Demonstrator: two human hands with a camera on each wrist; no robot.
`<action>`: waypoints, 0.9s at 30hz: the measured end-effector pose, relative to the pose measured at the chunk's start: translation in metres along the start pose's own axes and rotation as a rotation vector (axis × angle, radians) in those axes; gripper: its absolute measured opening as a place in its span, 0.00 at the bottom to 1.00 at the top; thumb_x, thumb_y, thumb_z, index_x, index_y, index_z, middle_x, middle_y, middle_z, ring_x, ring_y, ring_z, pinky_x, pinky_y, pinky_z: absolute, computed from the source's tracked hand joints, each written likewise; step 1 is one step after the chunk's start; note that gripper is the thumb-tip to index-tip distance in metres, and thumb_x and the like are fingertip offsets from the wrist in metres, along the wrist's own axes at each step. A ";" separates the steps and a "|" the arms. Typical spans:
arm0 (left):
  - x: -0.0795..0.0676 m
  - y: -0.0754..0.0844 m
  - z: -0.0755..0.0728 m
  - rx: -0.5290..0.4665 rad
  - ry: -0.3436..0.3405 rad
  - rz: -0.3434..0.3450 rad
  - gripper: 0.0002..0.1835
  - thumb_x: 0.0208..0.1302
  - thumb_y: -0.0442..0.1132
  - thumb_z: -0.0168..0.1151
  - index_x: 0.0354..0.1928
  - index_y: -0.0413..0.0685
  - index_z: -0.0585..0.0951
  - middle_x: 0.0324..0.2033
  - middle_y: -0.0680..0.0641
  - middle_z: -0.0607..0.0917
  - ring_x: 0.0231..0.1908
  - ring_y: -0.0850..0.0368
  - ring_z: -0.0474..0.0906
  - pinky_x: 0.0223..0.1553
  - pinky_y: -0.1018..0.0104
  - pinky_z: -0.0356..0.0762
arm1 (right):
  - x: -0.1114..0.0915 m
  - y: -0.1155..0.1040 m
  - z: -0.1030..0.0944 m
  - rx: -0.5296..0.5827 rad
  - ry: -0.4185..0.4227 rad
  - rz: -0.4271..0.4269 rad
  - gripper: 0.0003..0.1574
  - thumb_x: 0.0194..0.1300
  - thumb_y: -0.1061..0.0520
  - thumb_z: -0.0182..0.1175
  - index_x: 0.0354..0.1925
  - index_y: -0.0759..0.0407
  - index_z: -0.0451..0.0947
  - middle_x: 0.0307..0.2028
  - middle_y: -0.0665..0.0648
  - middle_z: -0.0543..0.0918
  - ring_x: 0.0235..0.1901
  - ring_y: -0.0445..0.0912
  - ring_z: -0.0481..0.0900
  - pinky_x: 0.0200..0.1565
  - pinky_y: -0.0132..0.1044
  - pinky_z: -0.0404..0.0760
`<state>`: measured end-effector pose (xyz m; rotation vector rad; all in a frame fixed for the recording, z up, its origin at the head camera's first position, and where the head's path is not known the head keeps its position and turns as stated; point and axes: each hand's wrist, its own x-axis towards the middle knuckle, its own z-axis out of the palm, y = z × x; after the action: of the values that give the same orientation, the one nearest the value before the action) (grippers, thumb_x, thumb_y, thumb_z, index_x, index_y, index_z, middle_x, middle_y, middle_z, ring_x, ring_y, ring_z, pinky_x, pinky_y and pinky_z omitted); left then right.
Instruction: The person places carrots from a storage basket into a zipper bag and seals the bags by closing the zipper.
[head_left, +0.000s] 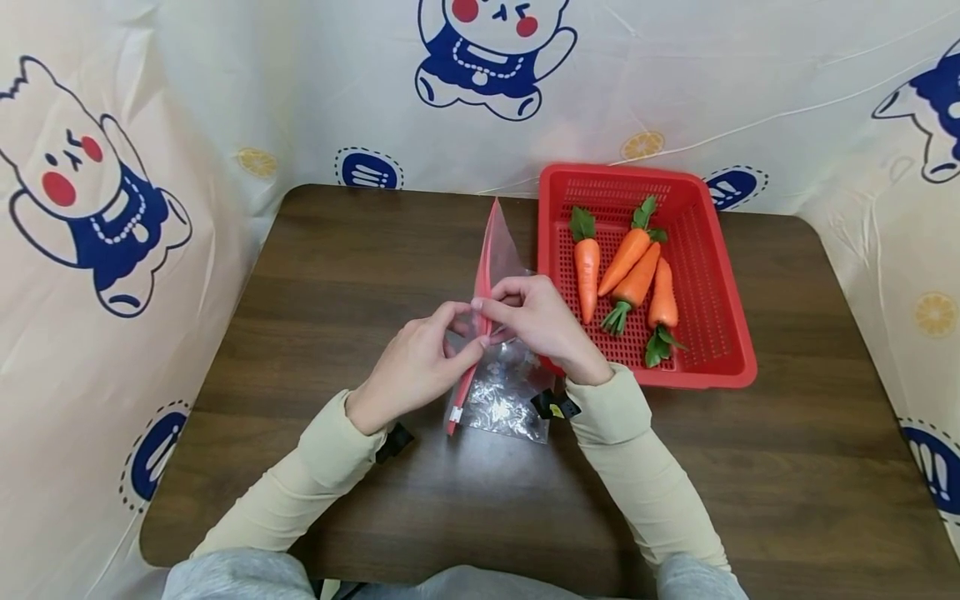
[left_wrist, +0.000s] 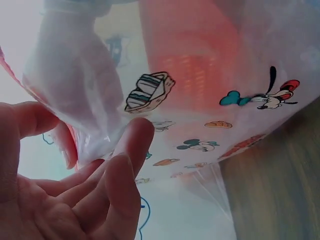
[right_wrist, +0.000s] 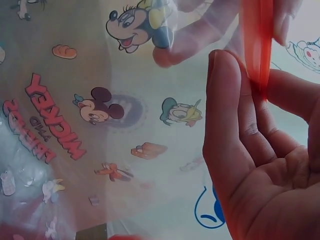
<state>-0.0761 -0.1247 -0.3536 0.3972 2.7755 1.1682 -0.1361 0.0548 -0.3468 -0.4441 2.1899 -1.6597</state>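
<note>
Red zip strip (right_wrist: 257, 45), straight, along filmy printed bag (right_wrist: 150, 130)

I face a dark brown wood-grain counter (head_left: 360, 258) with rounded far corners and a soft sheen (head_left: 450, 467) along its near part; on its far, left and right sides I see creased white cloth (head_left: 315, 83), printed with red-cheeked cartoon animals (head_left: 123, 200) in blue, dashed-rimmed blue ovals (head_left: 369, 169) and yellow citrus slices (head_left: 257, 162)
</note>
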 end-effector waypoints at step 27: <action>0.003 -0.006 -0.006 -0.240 -0.113 -0.037 0.26 0.63 0.45 0.65 0.61 0.48 0.71 0.45 0.46 0.85 0.30 0.54 0.84 0.30 0.64 0.79 | 0.004 -0.001 0.000 -0.051 -0.002 -0.031 0.10 0.62 0.55 0.66 0.32 0.62 0.82 0.25 0.58 0.86 0.22 0.43 0.82 0.28 0.38 0.83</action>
<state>-0.0814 -0.1320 -0.3531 0.3723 2.4987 1.4027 -0.1393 0.0532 -0.3463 -0.4956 2.2394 -1.6213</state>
